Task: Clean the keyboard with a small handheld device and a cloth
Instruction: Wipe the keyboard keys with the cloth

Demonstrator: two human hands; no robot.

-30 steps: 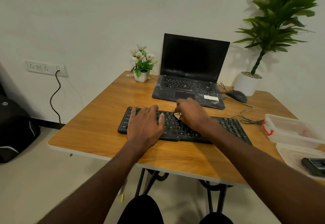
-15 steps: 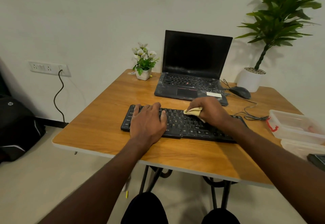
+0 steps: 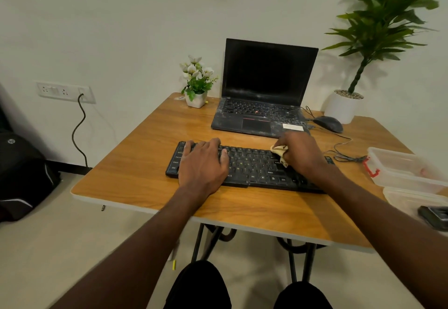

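Observation:
A black keyboard (image 3: 252, 165) lies across the middle of the wooden table (image 3: 135, 170). My left hand (image 3: 202, 163) rests flat on its left end, fingers spread over the keys. My right hand (image 3: 301, 154) grips a bunched yellowish cloth (image 3: 281, 152) and presses it on the right part of the keyboard. The cloth shows only at the hand's left side. A dark small device (image 3: 435, 214) lies at the right edge of the view, partly cut off.
An open dusty laptop (image 3: 261, 95) stands behind the keyboard, with a mouse (image 3: 328, 123) and its loose cable (image 3: 346, 153) to the right. Clear plastic containers (image 3: 407, 170) sit at the table's right. A small flower pot (image 3: 196, 83) and a tall potted plant (image 3: 344, 108) stand at the back.
My right hand has slid the cloth from the keyboard's middle to its right part. My left hand has stayed on the left end.

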